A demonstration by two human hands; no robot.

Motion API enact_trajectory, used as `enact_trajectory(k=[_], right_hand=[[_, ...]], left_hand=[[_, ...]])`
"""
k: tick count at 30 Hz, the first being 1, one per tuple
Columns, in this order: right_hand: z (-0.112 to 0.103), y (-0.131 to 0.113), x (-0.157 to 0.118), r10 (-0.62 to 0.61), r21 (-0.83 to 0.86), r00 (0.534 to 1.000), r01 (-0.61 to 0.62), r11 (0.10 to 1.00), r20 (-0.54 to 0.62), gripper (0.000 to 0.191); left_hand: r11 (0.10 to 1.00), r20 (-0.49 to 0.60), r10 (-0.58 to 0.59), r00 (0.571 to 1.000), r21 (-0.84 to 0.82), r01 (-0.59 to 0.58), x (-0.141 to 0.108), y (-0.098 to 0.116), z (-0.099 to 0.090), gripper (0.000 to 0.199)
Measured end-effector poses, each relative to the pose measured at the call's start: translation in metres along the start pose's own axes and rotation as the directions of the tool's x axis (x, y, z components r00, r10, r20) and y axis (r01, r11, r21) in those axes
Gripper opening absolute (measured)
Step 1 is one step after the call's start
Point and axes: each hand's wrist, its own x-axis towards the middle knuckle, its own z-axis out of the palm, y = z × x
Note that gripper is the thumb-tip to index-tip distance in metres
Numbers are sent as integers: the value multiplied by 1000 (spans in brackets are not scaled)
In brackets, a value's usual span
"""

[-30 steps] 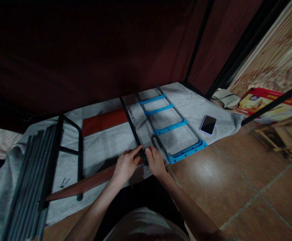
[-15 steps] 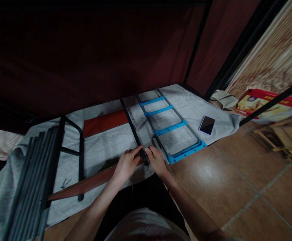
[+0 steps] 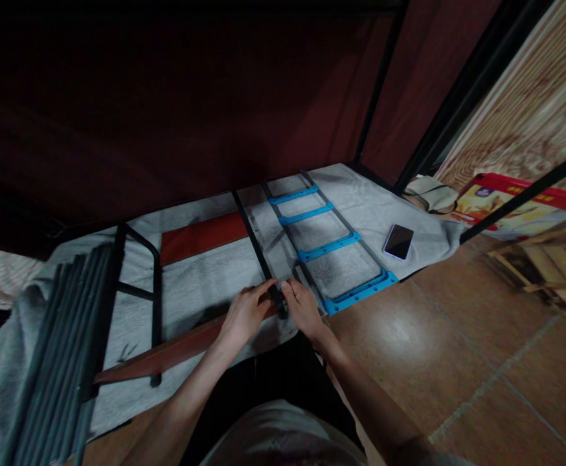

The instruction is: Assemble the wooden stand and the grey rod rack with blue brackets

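Home-like room suggested by brown tiled floor [image 3: 462,369], slatted wooden furniture [image 3: 550,264], smartphone [image 3: 398,243] laid on grey cloth [image 3: 365,200]

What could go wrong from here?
Pinch: the left hand and right hand crowd the near end of the black bar, beside the near red board, so skin might get caught.
Loss: small dark pieces lie loose on the grey cloth and could scatter.
Drop: the phone lies near the cloth's edge; a tug might shift it.

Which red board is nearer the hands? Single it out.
The near red board, partly hidden by the left hand; the far red board lies farther from it and the right hand.
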Motion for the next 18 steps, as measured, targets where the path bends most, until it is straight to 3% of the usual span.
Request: enact_trajectory(k=[4, 7, 10, 14, 16, 18], right_hand=[[-3, -2, -2, -31, 180, 999, 24, 983, 37, 26], [-2, -1, 1, -83, 66, 995, 79, 995, 51, 24], [-1, -1, 3, -38, -28, 998, 39, 999, 46, 31], [-5, -1, 0, 39, 172, 997, -51, 984, 72, 28], [-6, -1, 0, 6, 251, 996, -30, 968, 94, 25], [-6, -1, 1, -47, 206, 994, 26, 978, 96, 22]], left_hand=[[1000, 10, -1, 1000, -8, 1, 0, 1, -1, 51], [1000, 6, -7, 1000, 1, 7, 0, 3, -2, 52], [1000, 4, -15, 1000, 2, 15, 0, 4, -3, 52], [1000, 12, -11, 1000, -6, 11, 0, 3, -4, 52], [1000, 15, -5, 1000, -10, 5, -1, 3, -4, 51], [1000, 12, -2, 1000, -13, 3, -1, 3, -4, 50]])
